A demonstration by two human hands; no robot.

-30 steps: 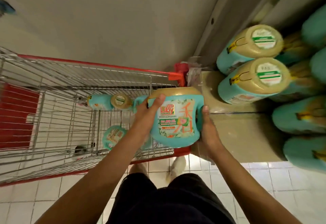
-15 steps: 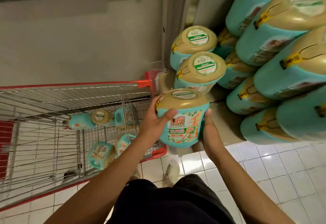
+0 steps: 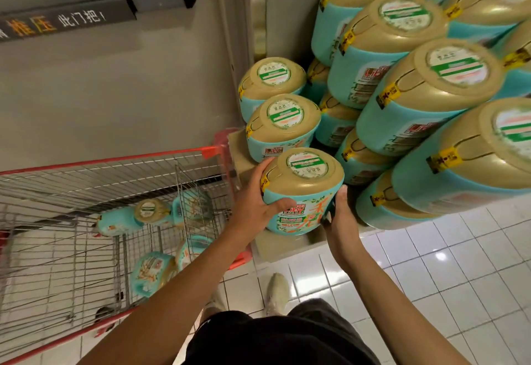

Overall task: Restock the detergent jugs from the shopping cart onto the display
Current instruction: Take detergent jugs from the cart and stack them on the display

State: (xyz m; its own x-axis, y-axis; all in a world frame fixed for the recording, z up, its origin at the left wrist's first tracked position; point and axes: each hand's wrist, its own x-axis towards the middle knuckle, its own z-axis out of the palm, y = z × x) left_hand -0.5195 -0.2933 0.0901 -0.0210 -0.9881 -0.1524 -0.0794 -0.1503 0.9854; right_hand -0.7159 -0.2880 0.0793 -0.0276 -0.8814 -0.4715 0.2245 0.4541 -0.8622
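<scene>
Since half a second earlier, the jug (image 3: 301, 192) had left the cart (image 3: 115, 163) corner and closed on the display platform (image 3: 275, 246). It stood upright between both hands, over the platform's front edge; contact unclear. The left hand (image 3: 253, 200) wrapped its far side, thumb across the label. The right hand (image 3: 340, 215) curled round its other side. Just beyond the fingertips stood two jugs (image 3: 283, 126), stacked jugs (image 3: 425, 91) rose right of the right fingers, and spare jugs (image 3: 129, 218) lay in the cart left of the left fingers.

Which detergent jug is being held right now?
The front jug beside the cart: the left hand and right hand grip its sides, label facing the person. No other jug is touched.
</scene>
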